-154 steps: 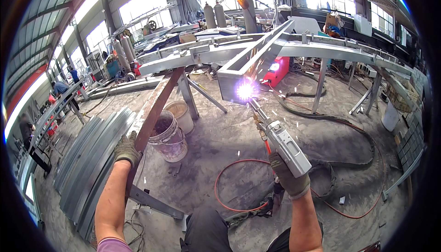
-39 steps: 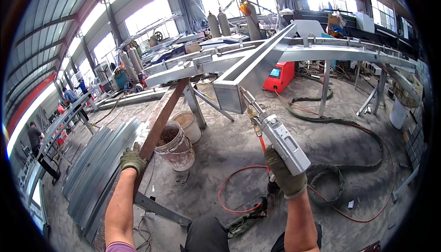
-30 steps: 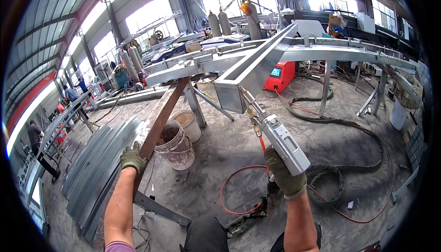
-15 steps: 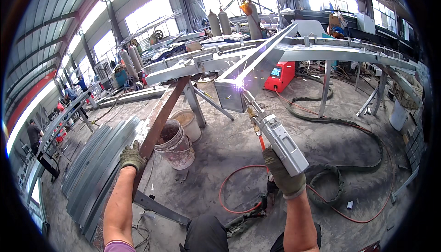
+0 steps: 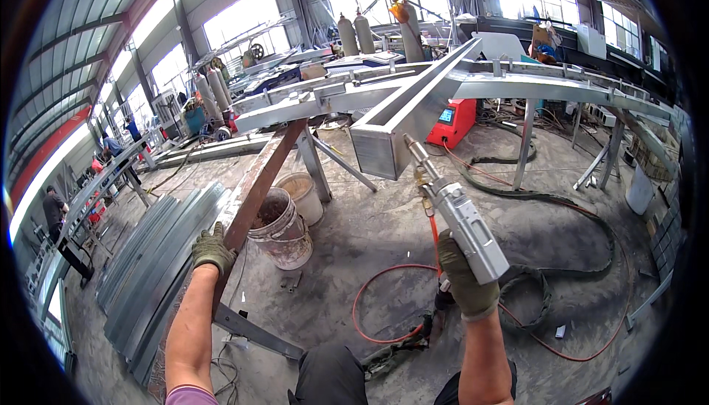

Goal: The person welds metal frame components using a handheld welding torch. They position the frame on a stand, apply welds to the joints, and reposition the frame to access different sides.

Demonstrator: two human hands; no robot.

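My right hand [image 5: 469,279], in a dark green work glove, is wrapped round a silver handheld welding gun [image 5: 473,231]. The gun's narrow nozzle points up and away, its tip beside the right edge of the end of a box-shaped metal channel [image 5: 378,152]. No spark shows there. Long and open-topped, the channel slopes toward me from the metal frame [image 5: 532,83]. My left hand [image 5: 214,250], gloved too, lies on a long rusty brown steel beam [image 5: 258,198], fingers stretched along it and thumb near its edge.
Two dirty buckets [image 5: 284,246] stand beside the beam. Grey metal profiles [image 5: 159,257] are stacked at left. A red machine [image 5: 452,126] sits behind the channel. Red and black hoses [image 5: 565,266] loop across the floor. Gas cylinders [image 5: 363,34] stand at the back; a person [image 5: 53,213] is far left.
The bright spark and purple glow at the channel's corner have gone out. My right hand and the welding gun have shifted slightly right and down. My left hand stays on the beam.
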